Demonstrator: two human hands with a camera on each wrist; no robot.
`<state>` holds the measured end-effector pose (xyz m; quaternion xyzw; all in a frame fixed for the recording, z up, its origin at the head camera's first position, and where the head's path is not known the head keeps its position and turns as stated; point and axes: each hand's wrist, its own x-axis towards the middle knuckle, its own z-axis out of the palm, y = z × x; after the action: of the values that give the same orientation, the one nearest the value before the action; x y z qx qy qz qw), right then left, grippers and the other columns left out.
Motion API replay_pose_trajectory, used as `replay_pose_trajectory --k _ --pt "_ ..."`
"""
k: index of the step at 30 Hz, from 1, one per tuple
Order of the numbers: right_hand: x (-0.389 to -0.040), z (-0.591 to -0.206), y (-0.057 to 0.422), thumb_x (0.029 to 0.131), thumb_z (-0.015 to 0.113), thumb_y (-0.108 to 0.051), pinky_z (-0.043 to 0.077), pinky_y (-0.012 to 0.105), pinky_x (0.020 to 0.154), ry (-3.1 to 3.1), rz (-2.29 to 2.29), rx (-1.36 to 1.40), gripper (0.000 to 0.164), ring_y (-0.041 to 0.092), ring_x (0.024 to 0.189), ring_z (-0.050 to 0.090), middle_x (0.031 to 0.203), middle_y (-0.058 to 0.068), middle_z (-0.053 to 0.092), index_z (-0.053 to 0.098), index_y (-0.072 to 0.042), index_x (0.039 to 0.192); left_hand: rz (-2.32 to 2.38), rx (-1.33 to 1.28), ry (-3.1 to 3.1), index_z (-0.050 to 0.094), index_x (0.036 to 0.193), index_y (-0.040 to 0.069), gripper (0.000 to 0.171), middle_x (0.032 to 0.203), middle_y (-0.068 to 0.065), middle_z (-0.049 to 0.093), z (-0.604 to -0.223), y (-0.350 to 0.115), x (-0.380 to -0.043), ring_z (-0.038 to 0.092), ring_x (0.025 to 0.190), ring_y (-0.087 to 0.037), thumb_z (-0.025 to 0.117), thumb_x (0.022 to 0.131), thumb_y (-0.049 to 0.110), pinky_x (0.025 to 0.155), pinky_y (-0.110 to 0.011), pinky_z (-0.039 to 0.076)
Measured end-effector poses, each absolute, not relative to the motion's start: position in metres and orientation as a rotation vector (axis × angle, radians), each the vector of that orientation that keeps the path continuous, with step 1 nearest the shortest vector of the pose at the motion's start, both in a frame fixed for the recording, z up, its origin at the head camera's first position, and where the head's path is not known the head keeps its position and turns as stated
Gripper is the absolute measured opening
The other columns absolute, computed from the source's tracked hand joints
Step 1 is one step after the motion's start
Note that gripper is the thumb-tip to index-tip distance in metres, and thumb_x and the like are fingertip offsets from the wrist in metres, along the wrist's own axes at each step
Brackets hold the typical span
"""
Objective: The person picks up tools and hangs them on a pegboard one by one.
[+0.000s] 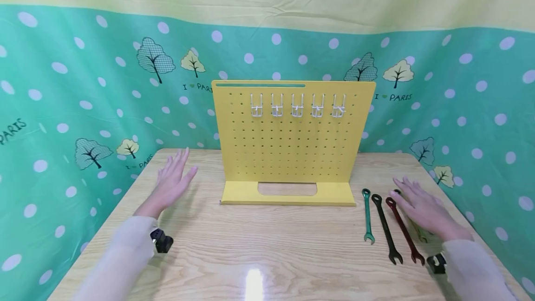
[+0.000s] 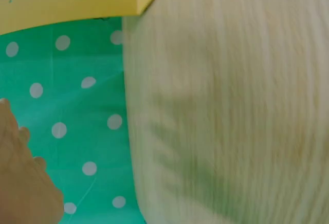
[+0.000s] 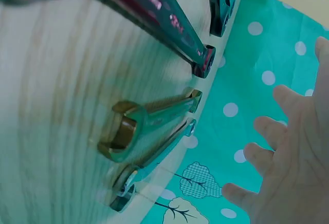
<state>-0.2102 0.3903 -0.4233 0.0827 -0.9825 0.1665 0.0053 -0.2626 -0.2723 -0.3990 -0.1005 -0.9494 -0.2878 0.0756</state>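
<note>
My left hand (image 1: 169, 186) hovers above the left side of the table, its fingers spread and nothing in it. Over the right side, my right hand (image 1: 430, 211) is held palm down with fingers extended, above several combination wrenches and not gripping any. In the head view a green wrench (image 1: 368, 217), a black wrench (image 1: 385, 226) and a red wrench (image 1: 404, 231) lie side by side. A gold wrench (image 3: 167, 112) is partly hidden under the hand from above. Beyond it, the right wrist view shows one more shiny wrench (image 3: 157, 154).
A yellow pegboard (image 1: 288, 150) stands upright at the back middle on its folded base. White double hooks (image 1: 297, 106) hang in a row near its top. The wooden table (image 1: 234, 254) ends before a green dotted curtain (image 1: 104, 120).
</note>
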Motion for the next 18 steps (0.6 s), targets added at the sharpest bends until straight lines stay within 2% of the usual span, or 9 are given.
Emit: replay_pose_trajectory --k 8,13,16,18 --pt "-0.210 -0.424 0.390 0.109 0.033 -0.048 0.006 0.084 0.098 -3.065 0.645 0.254 0.069 0.057 0.143 0.002 0.160 0.032 0.005 0.016 -0.005 0.160 -1.055 -0.318 -2.779 -0.008 0.161 0.021 0.071 0.165 -0.012 -0.011 -0.388 -0.258 -0.276 -0.014 0.146 -0.047 0.025 0.107 0.055 0.110 -0.071 -0.011" --pt "-0.209 -0.425 0.386 0.109 0.033 -0.048 0.004 0.085 0.098 -3.056 0.777 0.258 0.069 0.057 0.143 -0.001 0.161 0.032 0.004 0.015 -0.005 0.160 -1.245 -0.292 -2.720 -0.012 0.159 0.030 0.072 0.166 -0.007 -0.012 -0.380 -0.251 -0.282 -0.016 0.148 -0.042 0.024 0.105 0.060 0.109 -0.074 -0.009" --pt "-0.210 -0.425 0.384 0.109 0.033 -0.049 0.004 0.085 0.097 -3.050 0.826 0.257 0.070 0.057 0.144 0.000 0.161 0.032 0.005 0.014 -0.005 0.160 -1.387 -0.297 -2.654 -0.012 0.158 0.035 0.072 0.166 -0.003 -0.011 -0.374 -0.246 -0.285 -0.013 0.150 -0.037 0.026 0.104 0.062 0.110 -0.073 -0.005" --pt "-0.210 -0.424 0.383 0.109 0.032 -0.048 0.005 0.084 0.098 -3.044 0.856 0.260 0.069 0.057 0.144 0.001 0.161 0.032 0.004 0.013 -0.005 0.160 -1.468 -0.321 -2.604 -0.011 0.159 0.033 0.073 0.166 -0.001 -0.011 -0.368 -0.241 -0.285 -0.010 0.151 -0.034 0.028 0.104 0.061 0.112 -0.071 -0.003"
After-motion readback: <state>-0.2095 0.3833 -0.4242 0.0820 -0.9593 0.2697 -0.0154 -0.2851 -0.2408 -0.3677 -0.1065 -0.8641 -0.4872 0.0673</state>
